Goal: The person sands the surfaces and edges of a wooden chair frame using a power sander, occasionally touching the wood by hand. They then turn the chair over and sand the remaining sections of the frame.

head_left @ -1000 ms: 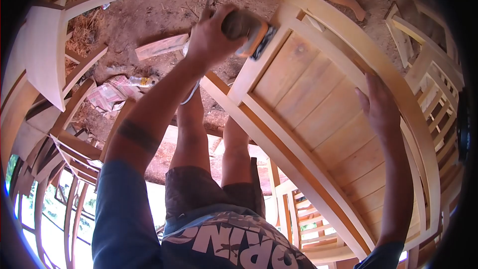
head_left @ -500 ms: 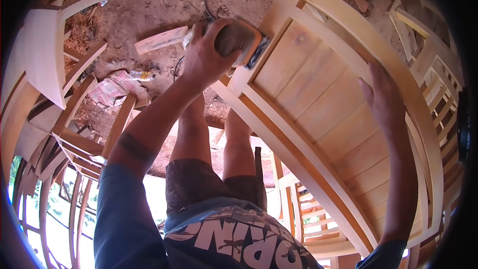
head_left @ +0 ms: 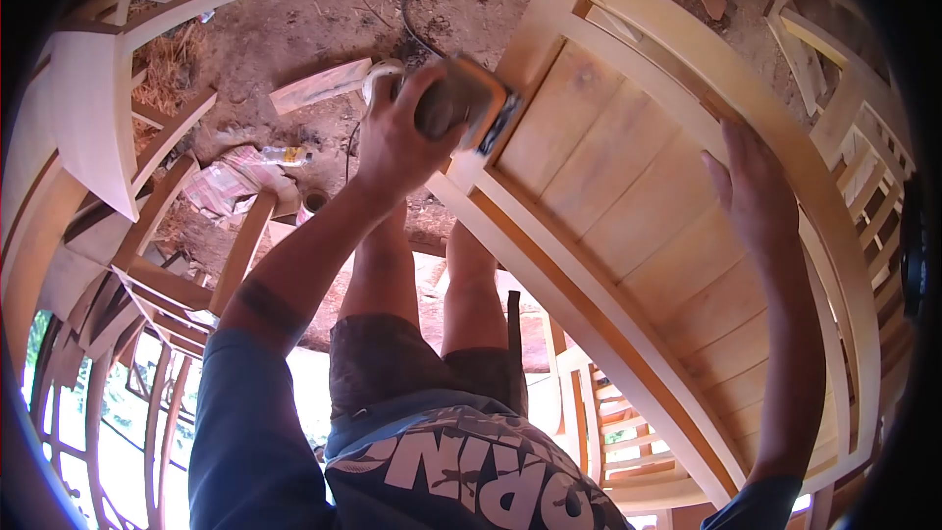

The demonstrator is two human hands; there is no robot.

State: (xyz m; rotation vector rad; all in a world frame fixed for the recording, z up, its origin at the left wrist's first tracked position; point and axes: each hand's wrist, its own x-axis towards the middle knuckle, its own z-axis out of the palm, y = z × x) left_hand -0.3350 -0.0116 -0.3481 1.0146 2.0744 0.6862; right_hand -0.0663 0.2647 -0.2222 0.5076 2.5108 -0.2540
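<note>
My left hand (head_left: 407,128) is wrapped round a power sander (head_left: 471,103), its pad tilted against the near left corner of a wooden panel frame. That frame (head_left: 549,29) surrounds a panel of several joined boards (head_left: 638,196) and has a long curved outer rail (head_left: 785,128). On the right, my right hand (head_left: 756,182) rests on the frame beside this rail, fingers stretched out and thumb apart. Its fingertips lie partly out of sight at the rail's edge.
A cable (head_left: 405,5) runs from the sander over the dirt floor. Left of it lie a loose board (head_left: 319,86), a plastic bottle (head_left: 285,155) and a checked cloth (head_left: 221,182). Wooden furniture frames stand at the left (head_left: 98,108) and right (head_left: 859,157).
The sander and my left hand have shifted slightly left and down, uncovering more of the frame's corner. My right hand stays on the frame almost unmoved.
</note>
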